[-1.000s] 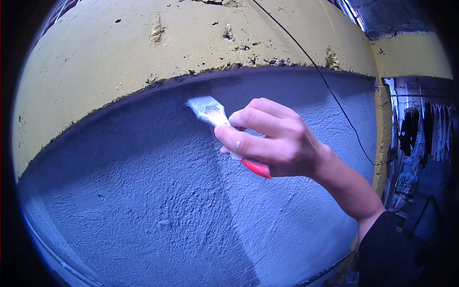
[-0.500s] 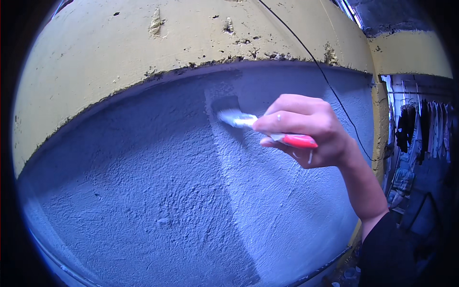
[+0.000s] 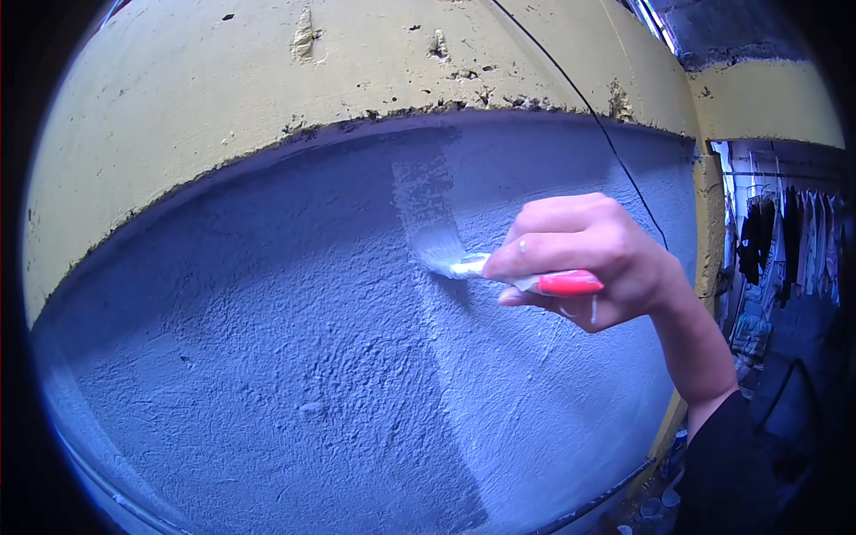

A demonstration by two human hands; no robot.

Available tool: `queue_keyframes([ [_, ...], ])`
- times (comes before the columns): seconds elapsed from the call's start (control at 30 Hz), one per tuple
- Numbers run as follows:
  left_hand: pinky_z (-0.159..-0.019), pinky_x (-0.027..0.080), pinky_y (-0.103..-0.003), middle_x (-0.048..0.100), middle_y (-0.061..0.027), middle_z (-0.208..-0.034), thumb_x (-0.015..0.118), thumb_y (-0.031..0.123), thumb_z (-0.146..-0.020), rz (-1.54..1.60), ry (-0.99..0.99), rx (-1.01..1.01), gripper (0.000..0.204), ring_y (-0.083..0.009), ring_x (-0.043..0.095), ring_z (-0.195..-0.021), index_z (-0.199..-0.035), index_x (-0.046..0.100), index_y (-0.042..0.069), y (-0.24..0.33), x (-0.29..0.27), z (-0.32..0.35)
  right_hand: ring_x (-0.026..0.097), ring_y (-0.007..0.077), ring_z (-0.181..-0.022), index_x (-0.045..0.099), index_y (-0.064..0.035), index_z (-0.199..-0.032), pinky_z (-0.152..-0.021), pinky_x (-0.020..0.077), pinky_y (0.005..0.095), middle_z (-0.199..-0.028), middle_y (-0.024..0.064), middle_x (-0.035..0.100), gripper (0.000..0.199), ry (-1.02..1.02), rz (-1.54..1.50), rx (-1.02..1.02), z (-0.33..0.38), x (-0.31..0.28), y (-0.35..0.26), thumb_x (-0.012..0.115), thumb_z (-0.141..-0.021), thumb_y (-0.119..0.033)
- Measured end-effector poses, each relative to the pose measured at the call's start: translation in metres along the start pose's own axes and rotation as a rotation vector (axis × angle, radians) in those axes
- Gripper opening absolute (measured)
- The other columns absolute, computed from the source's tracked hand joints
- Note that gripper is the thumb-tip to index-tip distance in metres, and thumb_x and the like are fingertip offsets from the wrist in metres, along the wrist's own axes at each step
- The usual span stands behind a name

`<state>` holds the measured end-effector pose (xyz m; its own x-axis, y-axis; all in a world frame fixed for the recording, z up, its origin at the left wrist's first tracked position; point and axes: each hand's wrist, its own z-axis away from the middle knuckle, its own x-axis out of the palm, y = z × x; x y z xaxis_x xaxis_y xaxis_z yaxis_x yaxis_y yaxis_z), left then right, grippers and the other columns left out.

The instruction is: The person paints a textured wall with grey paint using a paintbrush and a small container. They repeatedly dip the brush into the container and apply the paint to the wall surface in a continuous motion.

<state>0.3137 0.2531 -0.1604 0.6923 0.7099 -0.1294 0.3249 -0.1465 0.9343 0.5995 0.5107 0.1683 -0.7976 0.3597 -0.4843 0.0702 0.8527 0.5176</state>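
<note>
My right hand (image 3: 584, 259) grips a paintbrush (image 3: 569, 283) with a red handle, and white paint is smeared on my fingers. The brush's white-coated bristles (image 3: 437, 248) press against a rough plaster wall panel (image 3: 294, 357), bent by the contact. Above the bristles runs a patchy pale stroke of wet paint (image 3: 423, 183). To the right and below, the panel is lighter, with a straight edge against the darker grey plaster on the left. My left hand is out of the frame.
A chipped yellow band (image 3: 205, 98) crosses the wall above the panel. A black cable (image 3: 571, 80) hangs down it, passing behind my hand. At the right, clothes hang on a rail (image 3: 807, 232) beyond a yellow pillar (image 3: 709, 223). Small containers (image 3: 651, 508) sit low at the right.
My right hand has moved down and slightly right with the paintbrush. The bristles now drag on the wall, and a patchier pale stroke shows above them.
</note>
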Motion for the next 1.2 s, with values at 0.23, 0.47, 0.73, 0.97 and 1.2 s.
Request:
queue_keyframes([
  [0.23,-0.106,0.046,-0.046,0.06,-0.0192,-0.13,0.096,0.01,-0.062,0.002,0.039,0.046,0.09,-0.0316,0.059,-0.119,-0.139,0.05,-0.003,-0.002,0.001,0.0,0.073,0.0244,-0.074,0.071,-0.0035,-0.095,-0.062,0.0552,0.0337,-0.087,0.0098,0.074,0.012,-0.069,-0.106,0.045,-0.014,-0.013,0.01,0.077,-0.084,-0.006],
  [0.47,-0.106,0.046,-0.046,0.061,-0.0184,-0.129,0.095,0.01,-0.063,0.034,0.034,0.005,0.088,-0.0321,0.059,-0.12,-0.138,0.051,-0.002,-0.002,0.003,0.003,0.074,0.0279,-0.08,0.071,-0.0052,-0.098,-0.069,0.0579,0.0367,-0.091,0.0114,0.074,0.021,0.016,0.116,-0.061,-0.035,-0.02,0.038,0.073,-0.078,0.0],
  [0.73,-0.107,0.045,-0.046,0.06,-0.017,-0.131,0.094,0.008,-0.064,0.075,0.002,-0.008,0.088,-0.0312,0.058,-0.12,-0.139,0.05,-0.001,-0.002,0.008,0.005,0.072,0.0291,-0.077,0.071,-0.0054,-0.099,-0.066,0.0572,0.0368,-0.089,0.01,0.072,0.024,0.148,0.272,-0.193,-0.035,-0.029,0.03,0.076,-0.077,0.0],
  [0.97,-0.107,0.045,-0.046,0.059,-0.0175,-0.132,0.096,0.009,-0.063,0.062,0.001,0.03,0.091,-0.031,0.058,-0.122,-0.14,0.049,-0.002,-0.008,0.009,0.005,0.061,0.0262,-0.065,0.066,-0.0051,-0.091,-0.054,0.0475,0.0396,-0.074,0.0073,0.059,0.012,-0.003,0.0,-0.083,0.001,0.012,0.008,0.075,-0.083,-0.006],
  [1.2,-0.109,0.044,-0.046,0.059,-0.019,-0.134,0.096,0.009,-0.062,0.109,0.005,-0.008,0.093,-0.0315,0.057,-0.123,-0.141,0.049,-0.003,0.005,0.01,0.007,0.071,0.0265,-0.073,0.068,-0.0035,-0.092,-0.059,0.0552,0.0356,-0.084,0.0106,0.071,0.014,-0.014,-0.216,0.001,-0.012,-0.003,0.001,0.075,-0.08,-0.002],
])
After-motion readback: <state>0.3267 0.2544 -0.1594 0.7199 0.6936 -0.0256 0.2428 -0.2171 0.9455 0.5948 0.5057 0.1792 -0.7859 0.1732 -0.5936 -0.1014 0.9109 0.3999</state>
